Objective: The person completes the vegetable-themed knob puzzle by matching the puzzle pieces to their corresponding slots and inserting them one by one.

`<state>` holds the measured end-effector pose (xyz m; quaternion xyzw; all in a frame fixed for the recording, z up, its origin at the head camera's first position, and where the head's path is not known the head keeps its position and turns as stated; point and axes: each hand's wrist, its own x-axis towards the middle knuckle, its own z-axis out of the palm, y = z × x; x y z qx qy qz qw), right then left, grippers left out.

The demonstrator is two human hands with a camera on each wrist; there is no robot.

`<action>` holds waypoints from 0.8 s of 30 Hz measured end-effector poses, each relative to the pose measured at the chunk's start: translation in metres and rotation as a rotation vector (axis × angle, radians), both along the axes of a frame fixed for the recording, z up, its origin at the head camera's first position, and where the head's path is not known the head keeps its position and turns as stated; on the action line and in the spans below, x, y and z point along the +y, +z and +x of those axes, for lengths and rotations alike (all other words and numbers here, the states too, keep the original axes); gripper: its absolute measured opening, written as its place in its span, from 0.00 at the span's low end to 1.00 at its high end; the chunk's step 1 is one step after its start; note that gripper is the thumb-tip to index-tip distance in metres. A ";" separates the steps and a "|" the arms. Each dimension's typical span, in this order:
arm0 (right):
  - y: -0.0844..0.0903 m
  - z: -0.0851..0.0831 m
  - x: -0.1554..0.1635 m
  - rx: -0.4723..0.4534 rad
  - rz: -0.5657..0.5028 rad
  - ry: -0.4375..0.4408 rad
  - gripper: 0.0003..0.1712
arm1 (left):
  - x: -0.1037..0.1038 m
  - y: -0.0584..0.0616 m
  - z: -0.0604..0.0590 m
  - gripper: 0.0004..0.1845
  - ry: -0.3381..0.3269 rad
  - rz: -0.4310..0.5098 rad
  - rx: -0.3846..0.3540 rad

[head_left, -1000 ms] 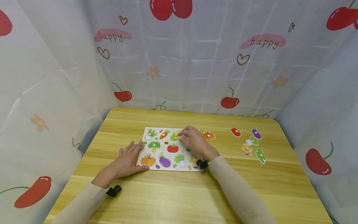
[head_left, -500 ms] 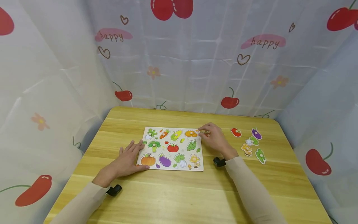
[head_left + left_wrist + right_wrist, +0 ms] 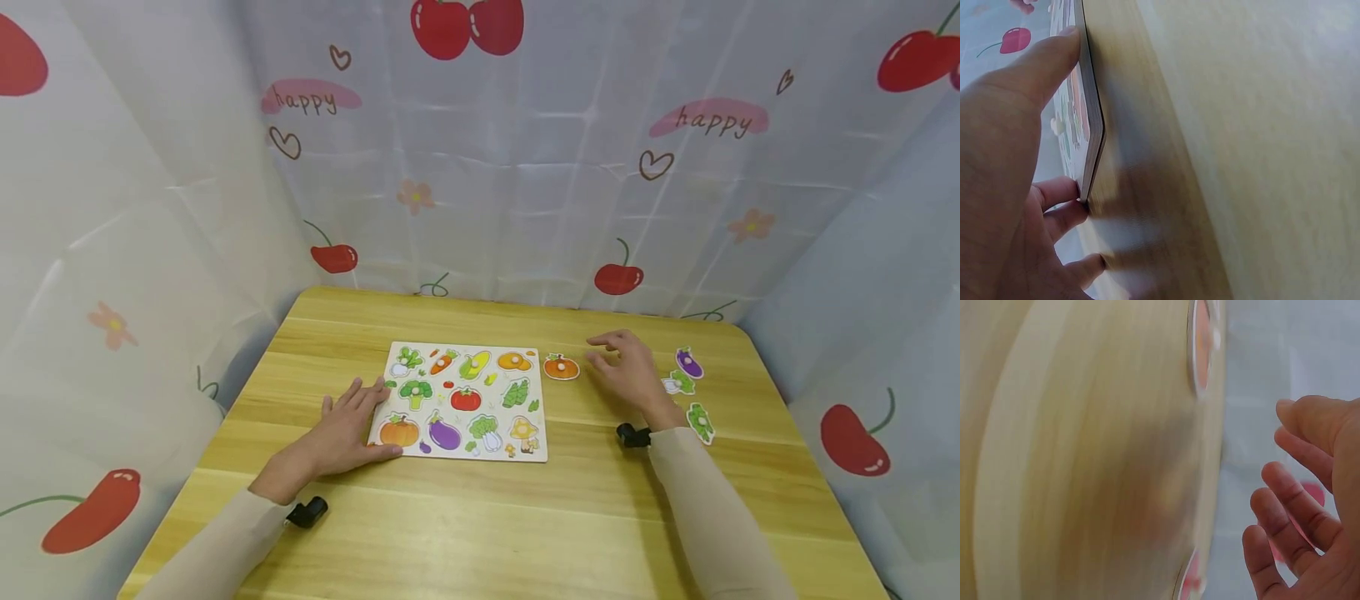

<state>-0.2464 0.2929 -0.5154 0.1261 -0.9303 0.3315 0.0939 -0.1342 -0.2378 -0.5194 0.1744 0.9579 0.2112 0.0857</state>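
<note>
A wooden vegetable puzzle board (image 3: 491,421) lies flat on the table. My left hand (image 3: 337,429) rests on its left edge, fingers spread; in the left wrist view the thumb (image 3: 1054,62) lies over the board's edge (image 3: 1092,119). Over the table, right of the board, hovers my right hand (image 3: 626,371), loosely bent and holding nothing. Between board and hand lies a pumpkin piece (image 3: 562,367) with a knob. In the right wrist view a red piece (image 3: 1190,578) shows at the bottom. The right hand hides the tomato piece and most of the mushroom piece from the head view.
Right of the right hand lie an eggplant piece (image 3: 689,362), a bok choy piece (image 3: 681,382) and a green vegetable piece (image 3: 701,423). The wooden table (image 3: 465,525) is enclosed by cherry-printed curtains (image 3: 510,208) at the back and sides.
My right hand has moved right from the board's upper area, past the pumpkin piece, toward the loose pieces. The left hand has stayed on the board.
</note>
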 end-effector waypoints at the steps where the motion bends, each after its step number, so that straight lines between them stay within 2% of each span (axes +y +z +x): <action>1: -0.001 -0.001 0.006 0.000 -0.001 -0.007 0.17 | 0.000 0.000 0.000 0.62 -0.001 0.000 -0.001; 7: -0.006 -0.003 0.032 -0.018 0.006 -0.061 0.24 | 0.000 0.001 0.001 0.63 -0.003 -0.001 -0.002; 17: -0.015 -0.003 0.058 -0.140 0.064 -0.130 0.40 | 0.000 0.001 0.002 0.62 0.007 0.007 -0.005; 21: -0.017 -0.002 0.060 -0.171 0.077 -0.150 0.38 | 0.000 0.000 0.001 0.62 0.008 0.008 -0.007; 24: -0.017 -0.002 0.059 -0.180 0.072 -0.166 0.32 | 0.000 0.000 0.001 0.62 0.009 0.003 -0.008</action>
